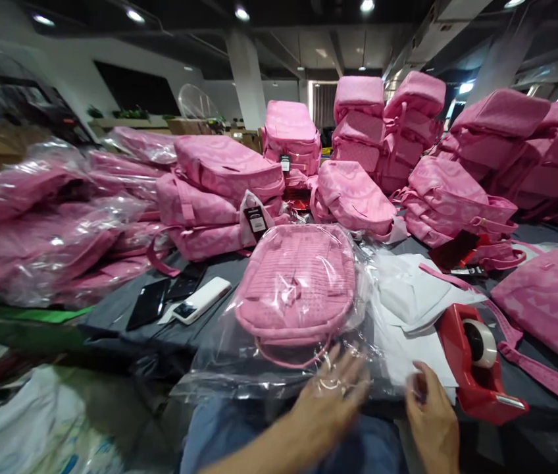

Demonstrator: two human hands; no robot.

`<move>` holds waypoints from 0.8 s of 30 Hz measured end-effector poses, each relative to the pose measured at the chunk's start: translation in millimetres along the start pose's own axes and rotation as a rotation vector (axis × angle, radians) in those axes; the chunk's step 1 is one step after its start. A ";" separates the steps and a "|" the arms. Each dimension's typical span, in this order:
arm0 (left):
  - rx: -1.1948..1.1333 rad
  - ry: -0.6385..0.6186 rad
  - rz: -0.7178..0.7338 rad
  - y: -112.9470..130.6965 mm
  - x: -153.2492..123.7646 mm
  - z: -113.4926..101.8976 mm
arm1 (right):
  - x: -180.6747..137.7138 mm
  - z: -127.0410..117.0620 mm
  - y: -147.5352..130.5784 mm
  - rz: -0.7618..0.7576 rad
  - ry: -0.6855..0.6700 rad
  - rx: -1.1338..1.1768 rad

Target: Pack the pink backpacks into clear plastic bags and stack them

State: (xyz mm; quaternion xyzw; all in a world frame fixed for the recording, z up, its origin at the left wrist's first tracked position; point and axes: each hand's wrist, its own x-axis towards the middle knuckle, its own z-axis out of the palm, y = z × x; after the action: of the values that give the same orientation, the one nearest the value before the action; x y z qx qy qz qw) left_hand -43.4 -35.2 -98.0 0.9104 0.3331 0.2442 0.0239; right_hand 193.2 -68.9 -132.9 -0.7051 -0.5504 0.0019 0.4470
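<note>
A pink backpack (299, 286) lies in a clear plastic bag (239, 375) on the dark table in front of me. My left hand (331, 395) rests over the near end of that bag, fingers spread and somewhat blurred; I see nothing gripped in it. To its right, my right hand (431, 411) hovers by the table's near edge with loosely curled fingers apart and nothing visible in them. Close beside it stands a red tape dispenser (474, 368) with a roll of tape. White paper sheets (412, 296) lie between the backpack and the dispenser.
Bagged pink backpacks (56, 230) are heaped on the left. Unwrapped ones stand in stacks (362, 125) behind, and another pink bag (550, 303) lies at right with its strap beside the dispenser. A white device (202, 299) and a black phone (148, 304) sit left of centre.
</note>
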 end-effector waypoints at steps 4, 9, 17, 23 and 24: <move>0.299 0.401 0.240 -6.0 -114.3 -18.9 | -28.3 -11.7 50.8 0.246 -0.208 0.137; 0.657 0.687 -0.476 -72.0 -151.9 -60.5 | -23.7 -16.6 27.1 0.224 -0.161 0.056; 0.006 0.778 -1.098 -92.8 -204.6 -48.5 | -33.8 -28.6 1.6 0.061 -0.017 -0.026; -0.507 0.945 -1.337 -77.8 -194.3 -44.3 | -48.2 -33.1 -8.3 0.254 -0.111 0.079; -0.482 1.001 -1.343 -74.6 -189.9 -47.4 | -45.3 -33.7 -13.8 0.304 -0.111 0.103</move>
State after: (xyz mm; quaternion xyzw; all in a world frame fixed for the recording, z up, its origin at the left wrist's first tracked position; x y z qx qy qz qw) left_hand -234.8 -100.3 -153.1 0.2772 0.7102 0.6136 0.2056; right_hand 181.3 -125.4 -126.1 -0.7551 -0.4604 0.1366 0.4463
